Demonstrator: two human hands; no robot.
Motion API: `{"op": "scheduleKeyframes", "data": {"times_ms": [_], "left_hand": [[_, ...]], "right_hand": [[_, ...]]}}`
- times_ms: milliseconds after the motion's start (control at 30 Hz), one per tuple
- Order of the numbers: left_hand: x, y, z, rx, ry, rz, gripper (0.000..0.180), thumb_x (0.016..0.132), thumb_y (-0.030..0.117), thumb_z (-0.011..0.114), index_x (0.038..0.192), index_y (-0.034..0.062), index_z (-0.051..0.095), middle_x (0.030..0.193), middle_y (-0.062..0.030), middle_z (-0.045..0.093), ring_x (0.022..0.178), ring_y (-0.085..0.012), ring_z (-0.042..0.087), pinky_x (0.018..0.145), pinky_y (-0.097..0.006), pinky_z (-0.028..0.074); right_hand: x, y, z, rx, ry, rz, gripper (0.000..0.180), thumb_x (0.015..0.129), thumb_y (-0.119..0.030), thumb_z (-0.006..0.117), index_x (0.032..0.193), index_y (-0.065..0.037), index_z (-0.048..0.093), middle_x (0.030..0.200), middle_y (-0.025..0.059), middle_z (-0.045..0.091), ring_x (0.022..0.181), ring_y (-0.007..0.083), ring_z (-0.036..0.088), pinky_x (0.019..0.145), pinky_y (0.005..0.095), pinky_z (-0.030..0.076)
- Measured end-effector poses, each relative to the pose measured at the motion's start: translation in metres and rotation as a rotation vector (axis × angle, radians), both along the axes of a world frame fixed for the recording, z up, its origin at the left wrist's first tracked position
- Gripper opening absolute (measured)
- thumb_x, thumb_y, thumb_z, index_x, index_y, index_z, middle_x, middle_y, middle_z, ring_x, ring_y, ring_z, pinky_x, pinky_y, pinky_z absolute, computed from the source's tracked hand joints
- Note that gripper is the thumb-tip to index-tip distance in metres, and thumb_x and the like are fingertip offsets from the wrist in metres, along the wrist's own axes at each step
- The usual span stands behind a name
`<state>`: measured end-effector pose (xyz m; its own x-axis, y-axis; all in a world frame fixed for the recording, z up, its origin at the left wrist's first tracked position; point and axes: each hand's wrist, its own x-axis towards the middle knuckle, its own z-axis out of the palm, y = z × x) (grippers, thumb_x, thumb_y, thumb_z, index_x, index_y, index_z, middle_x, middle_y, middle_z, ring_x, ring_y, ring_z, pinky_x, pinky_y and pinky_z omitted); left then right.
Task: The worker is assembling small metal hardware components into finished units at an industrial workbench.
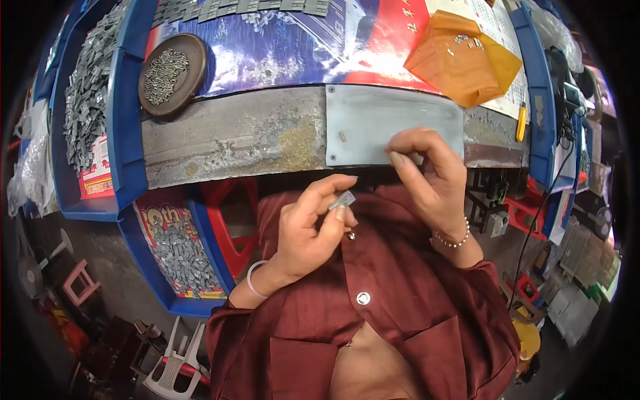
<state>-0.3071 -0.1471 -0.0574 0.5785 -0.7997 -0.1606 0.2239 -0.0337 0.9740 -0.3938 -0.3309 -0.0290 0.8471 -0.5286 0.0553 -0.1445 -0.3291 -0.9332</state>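
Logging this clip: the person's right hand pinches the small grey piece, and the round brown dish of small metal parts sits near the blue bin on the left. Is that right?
Not quite: the hand is wrong. The head view shows the left hand pinching the small grey piece. The round brown dish of small metal parts does sit near the blue bin on the left.

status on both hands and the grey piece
Left hand pinching small grey piece. Right hand by pale grey plate, hold unclear. No obstruction seen between hands.
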Motion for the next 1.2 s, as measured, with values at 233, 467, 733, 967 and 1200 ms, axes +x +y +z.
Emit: {"op": "scheduleKeyframes", "data": {"times_ms": [233,467,733,967,1200], "left_hand": [[0.007,0.015,0.001,0.051,0.205,-0.012,0.029,0.094,0.002,0.048,0.122,-0.0039,0.052,0.076,-0.0032,0.064,0.068,-0.0053,0.059,0.063,-0.019,0.049],[0.006,0.019,0.002,-0.008,0.219,0.004,0.027,0.096,0.006,0.049,0.120,-0.0034,0.053,0.075,-0.0026,0.063,0.066,-0.0047,0.057,0.061,-0.019,0.049],[0.011,0.021,0.003,-0.007,0.195,0.008,0.026,0.096,0.006,0.049,0.120,-0.0030,0.053,0.074,-0.0019,0.063,0.068,-0.0044,0.057,0.062,-0.019,0.048],[0.007,0.018,0.007,0.011,0.211,-0.002,0.026,0.096,0.006,0.048,0.120,-0.0052,0.053,0.075,-0.0042,0.063,0.067,-0.0055,0.057,0.062,-0.019,0.048],[0.010,0.017,0.005,0.001,0.210,0.000,0.024,0.096,0.006,0.049,0.118,-0.0020,0.055,0.072,-0.0008,0.062,0.067,-0.0044,0.057,0.060,-0.019,0.048]], "right_hand": [[0.043,-0.025,-0.004,-0.443,0.039,0.398,0.015,0.081,-0.008,0.063,0.096,-0.005,0.060,0.087,0.0072,0.057,0.084,0.0260,0.056,0.074,0.0352,0.040],[0.060,-0.030,0.002,-0.551,0.119,0.588,0.009,0.082,-0.009,0.061,0.090,-0.006,0.058,0.083,0.0095,0.053,0.080,0.0295,0.053,0.071,0.0393,0.037],[0.065,-0.033,0.007,-0.580,0.125,0.643,0.013,0.080,-0.007,0.063,0.090,-0.004,0.057,0.088,0.0095,0.054,0.082,0.0308,0.055,0.072,0.0383,0.043],[0.075,-0.042,0.008,-0.588,0.084,0.801,0.016,0.078,-0.007,0.063,0.091,-0.003,0.054,0.089,0.0125,0.054,0.084,0.0343,0.055,0.070,0.0417,0.044],[0.065,-0.031,0.006,-0.547,0.010,0.748,0.018,0.074,-0.004,0.063,0.087,-0.004,0.051,0.083,0.0106,0.053,0.080,0.0325,0.053,0.072,0.0390,0.043]]}}
